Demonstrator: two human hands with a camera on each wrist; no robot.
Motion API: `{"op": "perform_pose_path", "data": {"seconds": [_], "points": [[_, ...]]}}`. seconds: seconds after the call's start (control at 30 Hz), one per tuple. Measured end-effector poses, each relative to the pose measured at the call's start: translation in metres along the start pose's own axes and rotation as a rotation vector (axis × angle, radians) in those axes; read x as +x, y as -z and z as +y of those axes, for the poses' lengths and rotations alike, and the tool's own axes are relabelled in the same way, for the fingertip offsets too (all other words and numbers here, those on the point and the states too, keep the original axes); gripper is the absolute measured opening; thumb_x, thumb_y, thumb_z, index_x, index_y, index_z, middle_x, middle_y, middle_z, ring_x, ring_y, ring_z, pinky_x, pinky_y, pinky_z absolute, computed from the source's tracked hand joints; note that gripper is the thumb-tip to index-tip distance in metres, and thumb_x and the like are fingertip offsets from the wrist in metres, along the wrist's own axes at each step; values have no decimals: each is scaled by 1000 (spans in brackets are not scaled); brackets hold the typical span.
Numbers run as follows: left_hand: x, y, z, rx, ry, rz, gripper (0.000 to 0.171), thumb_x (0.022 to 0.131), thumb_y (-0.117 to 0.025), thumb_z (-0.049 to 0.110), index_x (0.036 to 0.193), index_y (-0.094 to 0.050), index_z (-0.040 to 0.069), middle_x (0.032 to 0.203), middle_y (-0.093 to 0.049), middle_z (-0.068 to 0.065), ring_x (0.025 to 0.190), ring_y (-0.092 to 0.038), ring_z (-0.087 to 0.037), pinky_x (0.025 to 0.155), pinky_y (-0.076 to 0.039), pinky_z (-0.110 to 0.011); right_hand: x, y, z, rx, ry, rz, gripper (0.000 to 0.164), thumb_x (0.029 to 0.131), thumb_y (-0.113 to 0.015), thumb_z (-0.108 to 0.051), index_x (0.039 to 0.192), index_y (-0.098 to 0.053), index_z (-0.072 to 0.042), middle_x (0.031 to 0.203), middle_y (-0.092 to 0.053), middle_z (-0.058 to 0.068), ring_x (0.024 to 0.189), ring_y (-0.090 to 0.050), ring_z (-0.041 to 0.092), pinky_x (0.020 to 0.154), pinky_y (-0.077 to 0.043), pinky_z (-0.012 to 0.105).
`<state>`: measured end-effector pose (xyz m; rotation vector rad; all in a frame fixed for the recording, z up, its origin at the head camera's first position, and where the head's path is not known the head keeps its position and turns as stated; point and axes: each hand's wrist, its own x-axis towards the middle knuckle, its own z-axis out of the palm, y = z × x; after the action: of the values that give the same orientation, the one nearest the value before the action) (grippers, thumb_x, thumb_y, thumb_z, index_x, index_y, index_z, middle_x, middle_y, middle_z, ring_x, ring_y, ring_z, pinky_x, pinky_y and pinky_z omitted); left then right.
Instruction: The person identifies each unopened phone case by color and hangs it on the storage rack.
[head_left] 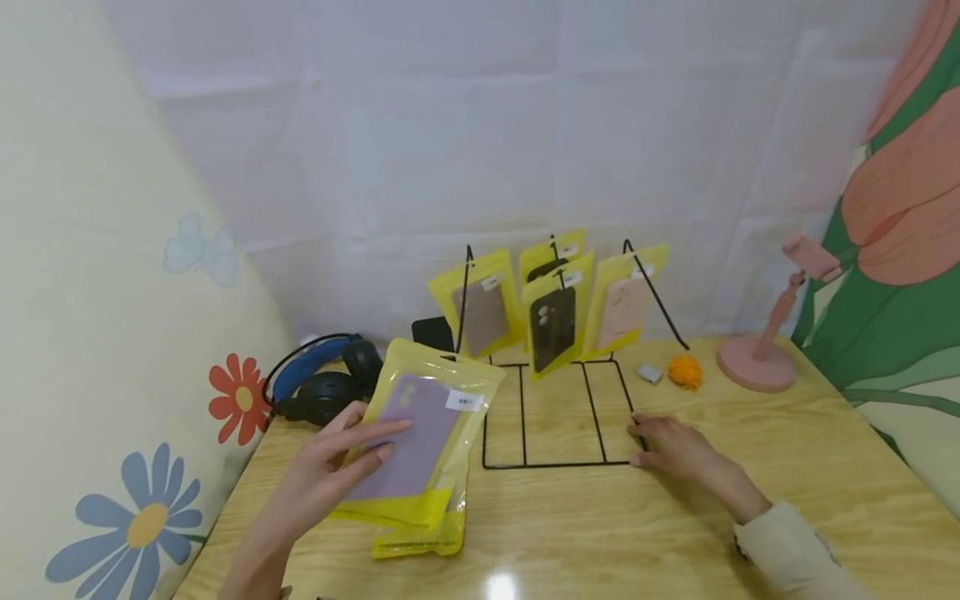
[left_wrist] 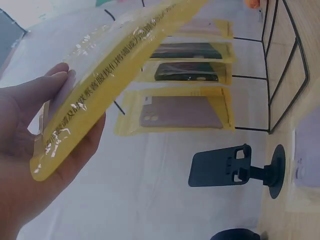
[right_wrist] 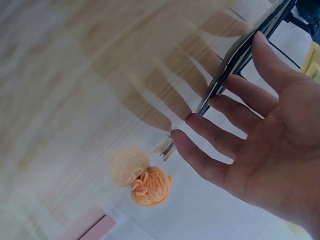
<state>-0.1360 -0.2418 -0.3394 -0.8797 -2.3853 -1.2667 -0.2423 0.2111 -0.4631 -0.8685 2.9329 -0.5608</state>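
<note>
My left hand [head_left: 318,471] holds a yellow-edged clear pouch with a purple phone case [head_left: 411,433] inside, above the table left of a black wire rack [head_left: 525,465]. In the left wrist view the pouch [left_wrist: 107,92] is tilted, between thumb and fingers. Another yellow pouch [head_left: 420,543] lies on the table, partly hidden below it. My right hand [head_left: 678,450] touches the rack's front right corner; in the right wrist view its fingers, nearly straight, have their tips along the dark wire [right_wrist: 227,65]. Packaged cases hang from the hooks, among them a black one [head_left: 553,329] and a pink one [head_left: 624,312].
Headphones [head_left: 326,396] lie at the back left, near a black phone stand [left_wrist: 220,167]. Right of the rack sit a small grey block [head_left: 649,372], an orange yarn ball [head_left: 685,372] and a pink stand [head_left: 757,364]. A white cloth [head_left: 450,150] hangs behind.
</note>
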Motion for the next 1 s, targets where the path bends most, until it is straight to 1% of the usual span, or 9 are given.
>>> {"op": "perform_pose_path", "data": {"seconds": [0.07,0.1,0.23,0.33,0.47,0.6,0.7,0.87,1.0], "points": [[3,-2,-3,-9,19,1,38,87,-63,-8,119,-69,12,95,-43,-1,84,-45,-11,55,-46,-24,0,0,-1,3,1,4,50,84,-74,-25,122,-63,6,134,-51,31,117,-53,44,85,-50,53],[4,-3,-5,-11,19,2,38,87,-63,-8,119,-69,11,95,-44,-1,83,-45,-12,55,-46,-24,0,1,-1,2,0,3,50,84,-73,-25,122,-63,5,134,-50,31,117,-53,44,85,-50,53],[10,-6,-13,2,31,11,36,88,-63,-5,119,-70,12,88,-41,0,71,-38,-8,50,-38,-24,0,1,-1,1,-9,-5,50,85,-73,-26,123,-62,5,135,-50,30,118,-53,44,86,-49,53],[16,-10,-21,-4,35,14,34,90,-62,-4,120,-69,10,86,-41,0,65,-33,-9,49,-33,-27,-1,1,0,-2,-23,-9,50,85,-73,-26,124,-62,4,135,-50,30,118,-52,44,86,-49,53],[22,-16,-29,-22,51,3,32,92,-61,-1,121,-68,10,89,-44,0,69,-38,-11,52,-37,-26,-1,-1,0,2,-29,-16,51,85,-73,-26,124,-62,4,136,-49,29,119,-51,45,87,-48,55],[17,-17,-32,-40,72,-28,30,91,-62,1,118,-70,13,89,-43,0,76,-41,-12,54,-41,-25,-1,-3,-3,9,-19,-28,51,85,-72,-26,124,-61,5,136,-49,29,119,-51,46,86,-47,57],[11,-15,-33,-73,51,-50,31,90,-62,-3,117,-70,12,92,-45,-1,84,-44,-13,57,-44,-26,-2,-3,-4,4,-21,-27,51,85,-73,-26,124,-62,5,135,-50,29,118,-52,45,86,-48,56],[7,-6,-31,-135,-35,-51,36,86,-59,-15,115,-69,4,92,-44,-3,80,-43,-13,57,-40,-26,-2,0,-4,-12,-25,-16,50,85,-73,-27,124,-62,4,135,-51,28,117,-53,44,84,-50,53],[10,-3,-27,-158,-32,-37,36,87,-58,-15,118,-67,1,86,-38,-2,75,-39,-13,57,-37,-27,-1,0,-3,-7,-18,-9,50,85,-73,-27,123,-63,4,134,-52,28,117,-54,43,84,-51,52]]}}
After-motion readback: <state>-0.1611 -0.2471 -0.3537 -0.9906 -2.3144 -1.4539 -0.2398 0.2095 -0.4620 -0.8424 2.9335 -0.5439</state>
